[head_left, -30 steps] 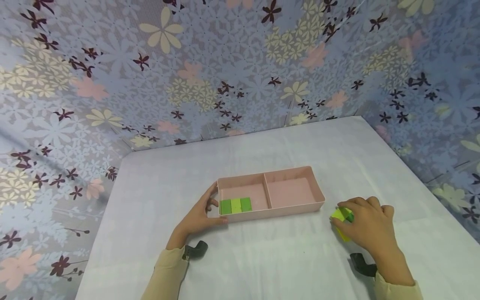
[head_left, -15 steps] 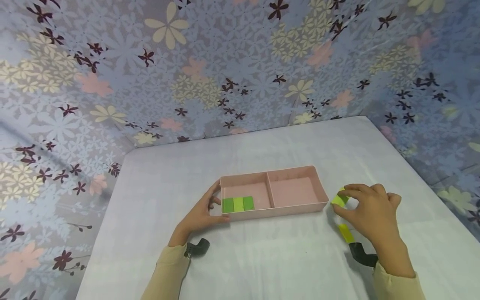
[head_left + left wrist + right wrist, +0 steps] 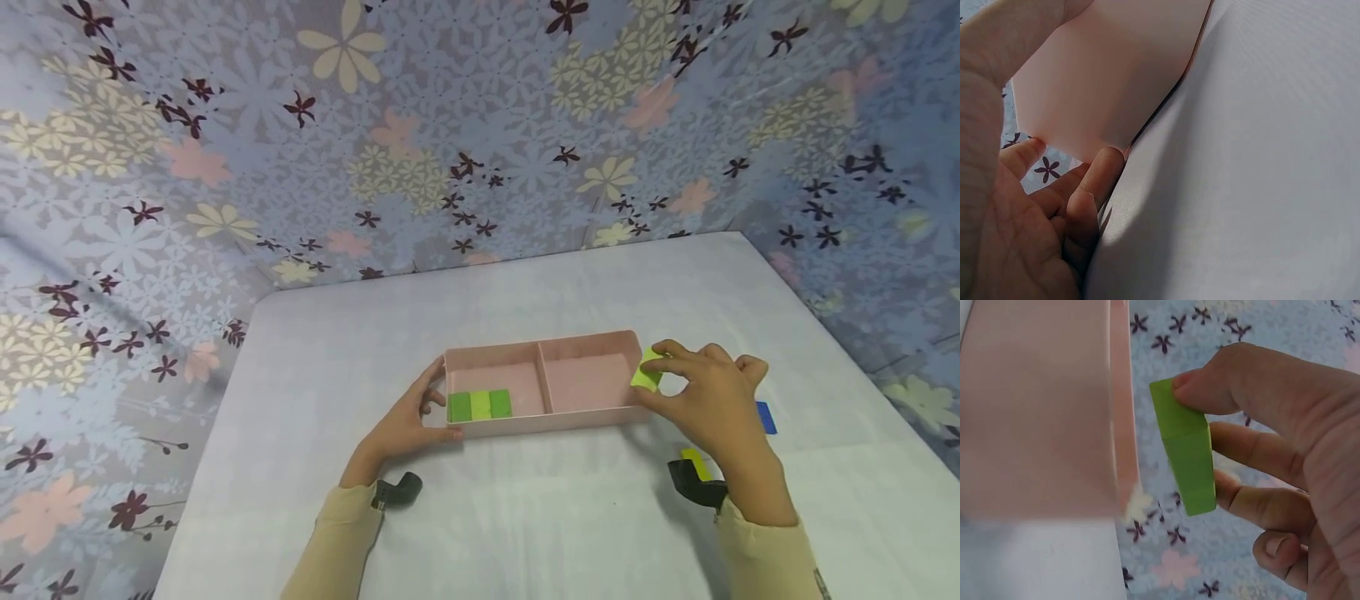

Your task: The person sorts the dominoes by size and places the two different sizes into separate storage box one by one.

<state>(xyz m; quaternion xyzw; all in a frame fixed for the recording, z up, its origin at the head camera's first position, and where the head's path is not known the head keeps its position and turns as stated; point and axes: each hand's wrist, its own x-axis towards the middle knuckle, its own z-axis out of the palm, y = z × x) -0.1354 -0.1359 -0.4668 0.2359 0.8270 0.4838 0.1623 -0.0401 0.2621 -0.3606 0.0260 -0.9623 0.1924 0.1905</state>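
A pink two-compartment box (image 3: 592,383) lies on the white cloth. My left hand (image 3: 405,419) holds its left end, the thumb along the front wall and the fingers around the back corner; the left wrist view shows fingers (image 3: 1100,178) curled against the pink wall (image 3: 1104,75). In the left compartment, two green blocks (image 3: 460,407) flank a yellow-green block (image 3: 481,406) along the front wall. My right hand (image 3: 712,400) pinches a yellow-green block (image 3: 647,375) by the box's right end. In the right wrist view, thumb and fingers grip this block (image 3: 1191,456), apart from the box.
A yellow block (image 3: 697,463) lies on the cloth, partly hidden by the black wrist mount (image 3: 693,485). Beyond the right hand, a blue block (image 3: 766,417) shows partly. A flowered curtain-like backdrop (image 3: 480,150) rises behind the table (image 3: 360,333).
My right hand has lifted the yellow-green block off the cloth and carried it left to the box's right end. The blue block has come into view. My left hand keeps its hold.
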